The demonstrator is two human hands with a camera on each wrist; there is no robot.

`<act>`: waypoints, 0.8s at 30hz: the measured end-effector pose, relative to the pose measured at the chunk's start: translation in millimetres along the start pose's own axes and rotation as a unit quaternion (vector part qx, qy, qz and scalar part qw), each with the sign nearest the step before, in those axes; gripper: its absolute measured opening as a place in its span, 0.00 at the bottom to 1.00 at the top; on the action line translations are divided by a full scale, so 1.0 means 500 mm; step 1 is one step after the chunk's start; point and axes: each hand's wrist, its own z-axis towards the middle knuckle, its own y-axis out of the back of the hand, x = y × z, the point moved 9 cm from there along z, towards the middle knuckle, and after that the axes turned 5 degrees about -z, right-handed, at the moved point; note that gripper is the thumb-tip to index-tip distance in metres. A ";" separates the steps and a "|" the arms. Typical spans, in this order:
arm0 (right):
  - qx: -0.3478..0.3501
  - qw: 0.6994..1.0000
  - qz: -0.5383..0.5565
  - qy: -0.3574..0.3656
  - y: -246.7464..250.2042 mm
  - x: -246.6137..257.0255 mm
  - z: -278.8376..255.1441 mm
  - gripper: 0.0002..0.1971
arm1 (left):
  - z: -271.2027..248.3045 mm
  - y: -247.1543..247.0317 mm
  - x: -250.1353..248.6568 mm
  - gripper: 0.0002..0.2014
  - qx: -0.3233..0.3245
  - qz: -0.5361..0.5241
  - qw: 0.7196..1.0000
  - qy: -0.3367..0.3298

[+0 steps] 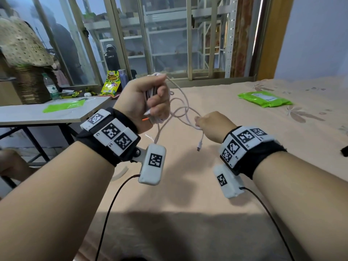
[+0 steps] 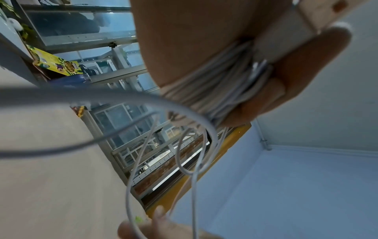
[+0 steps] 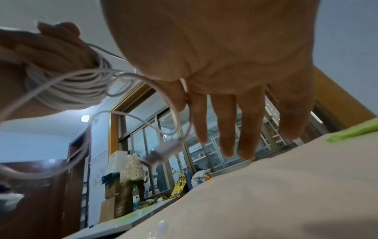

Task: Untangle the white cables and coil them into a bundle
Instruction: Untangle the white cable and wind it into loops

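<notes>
My left hand [image 1: 160, 98] is raised above the bed and grips a coil of white cable [image 1: 150, 93] in its curled fingers; the wound turns [image 2: 220, 84] lie packed across the palm. Loose loops [image 1: 180, 110] trail from the coil to my right hand [image 1: 197, 122], lower and to the right. There the thumb and index finger pinch one strand [image 3: 185, 97], while the other fingers [image 3: 245, 129] stay straight. Below that hand a free end with a plug [image 1: 200, 145] dangles above the sheet. The right wrist view shows the coil [image 3: 67, 87] and the plug [image 3: 161, 153].
A peach floral bed sheet [image 1: 188, 185] spreads under both hands. A green package [image 1: 263, 98] lies on it at far right. A grey table [image 1: 47, 113] on the left holds a water bottle [image 1: 49, 86], a snack bag [image 1: 111, 83] and a wicker basket [image 1: 32, 87]. Windows close off the back.
</notes>
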 end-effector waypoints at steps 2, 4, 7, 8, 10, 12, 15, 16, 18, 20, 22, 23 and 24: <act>0.009 0.999 -0.011 -0.046 0.000 -0.017 0.000 0.16 | -0.002 0.000 -0.012 0.15 -0.009 -0.008 1.000 -0.019; 0.029 0.996 -0.068 -0.053 0.000 -0.022 -0.007 0.17 | -0.006 0.007 -0.027 0.15 -0.038 -0.030 0.998 -0.045; 0.067 0.984 -0.147 -0.074 -0.015 -0.043 -0.016 0.16 | -0.014 0.039 -0.054 0.16 -0.122 -0.088 0.985 -0.087; 0.086 0.979 -0.161 -0.087 -0.028 -0.055 -0.018 0.15 | -0.015 0.046 -0.058 0.16 -0.141 -0.095 0.981 -0.095; 0.073 0.983 -0.072 -0.151 -0.031 -0.078 -0.022 0.11 | -0.014 0.047 -0.058 0.16 -0.152 -0.082 0.980 -0.096; 0.025 0.987 0.079 -0.135 -0.019 -0.060 -0.020 0.18 | -0.008 0.038 -0.044 0.15 -0.143 -0.037 0.986 -0.079; -0.131 0.970 0.203 -0.019 0.053 0.012 -0.021 0.26 | 0.000 0.029 -0.009 0.15 -0.130 0.027 0.990 -0.040; -0.158 0.954 0.253 0.022 0.072 0.041 -0.029 0.26 | 0.003 0.026 0.002 0.15 -0.123 0.036 0.991 -0.028; -0.127 0.927 0.341 0.089 0.077 0.093 -0.037 0.21 | 0.006 0.022 0.017 0.17 -0.108 0.040 0.993 -0.010; -0.069 0.923 0.362 0.110 0.059 0.129 -0.045 0.13 | 0.008 0.017 0.024 0.17 -0.095 0.028 0.995 -0.004; -0.069 0.937 0.321 0.115 0.040 0.129 -0.036 0.11 | 0.004 0.017 0.026 0.18 -0.094 0.024 0.995 0.000; -0.079 0.945 0.299 0.112 0.033 0.121 -0.029 0.12 | 0.001 0.019 0.026 0.18 -0.098 0.022 0.995 0.001; -0.087 0.951 0.277 0.105 0.026 0.112 -0.021 0.14 | -0.002 0.022 0.025 0.18 -0.101 0.018 0.995 -0.001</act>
